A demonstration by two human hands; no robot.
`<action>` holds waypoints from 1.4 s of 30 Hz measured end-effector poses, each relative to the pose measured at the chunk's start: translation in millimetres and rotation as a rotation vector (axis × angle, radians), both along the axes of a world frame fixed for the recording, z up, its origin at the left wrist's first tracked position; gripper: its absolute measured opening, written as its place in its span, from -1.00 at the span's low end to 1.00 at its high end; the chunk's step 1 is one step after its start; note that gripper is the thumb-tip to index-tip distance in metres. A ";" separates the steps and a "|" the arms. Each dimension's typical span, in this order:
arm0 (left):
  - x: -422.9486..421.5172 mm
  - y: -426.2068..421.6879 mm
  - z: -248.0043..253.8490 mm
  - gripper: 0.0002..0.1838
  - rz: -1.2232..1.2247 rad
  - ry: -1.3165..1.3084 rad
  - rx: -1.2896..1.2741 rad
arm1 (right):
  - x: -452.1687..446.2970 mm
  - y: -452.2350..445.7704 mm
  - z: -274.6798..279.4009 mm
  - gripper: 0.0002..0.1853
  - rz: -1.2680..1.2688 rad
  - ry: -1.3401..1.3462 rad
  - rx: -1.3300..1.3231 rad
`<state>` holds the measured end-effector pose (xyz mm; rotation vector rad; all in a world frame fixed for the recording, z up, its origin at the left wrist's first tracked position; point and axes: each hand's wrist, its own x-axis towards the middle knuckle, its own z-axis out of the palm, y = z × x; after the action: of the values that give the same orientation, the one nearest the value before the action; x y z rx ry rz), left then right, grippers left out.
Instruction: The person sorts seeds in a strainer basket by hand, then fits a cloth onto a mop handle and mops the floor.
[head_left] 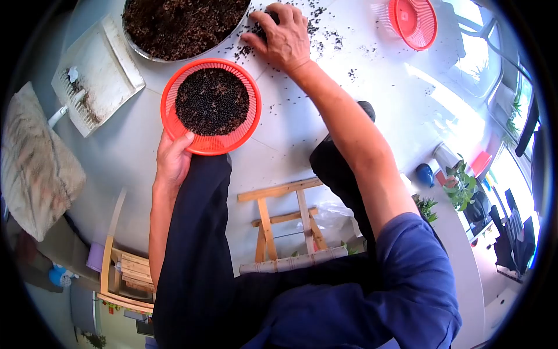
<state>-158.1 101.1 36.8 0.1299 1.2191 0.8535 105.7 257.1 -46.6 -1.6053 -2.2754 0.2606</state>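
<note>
My left hand (173, 156) grips the rim of a red plastic basket (254, 110), its thumb over the near edge. Inside the basket lies a layer of small black seeds or beans (212, 102) with some brown bits. My right hand (281, 39) reaches down to the floor, fingers curled over a small heap of the same black grains (317, 26); whether any are held in the fingers is hidden. Just left of that hand stands a wide metal basin (157, 58), filled with dark brown, crumbly material (180, 26).
A white dustpan (113, 70) lies at the left, beside a stained cloth (38, 157). Another red basket (414, 23) is at the upper right. Under me is a wooden folding stool (267, 227). Potted plants (460, 189) stand at the right, a wooden chair (131, 270) at lower left.
</note>
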 end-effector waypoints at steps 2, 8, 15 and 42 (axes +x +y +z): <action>-0.3 0.4 -0.8 -0.36 -0.007 0.006 0.000 | 2.4 2.2 -24.1 -0.75 0.095 0.062 0.078; 4.4 4.0 -4.1 -0.36 -0.018 0.001 0.030 | 7.2 -3.2 -31.1 -0.69 0.236 0.065 0.196; 16.9 15.5 -2.7 -0.35 -0.071 0.010 0.032 | 3.9 6.1 -15.2 -0.56 0.075 0.010 -0.070; 22.7 24.6 -8.5 -0.42 -0.204 0.014 0.093 | -65.3 -76.6 85.0 -0.79 0.300 0.373 -0.126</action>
<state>-135.4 125.6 28.3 0.3301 1.1572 0.7315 40.4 180.5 38.4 -1.1433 -2.2246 0.7266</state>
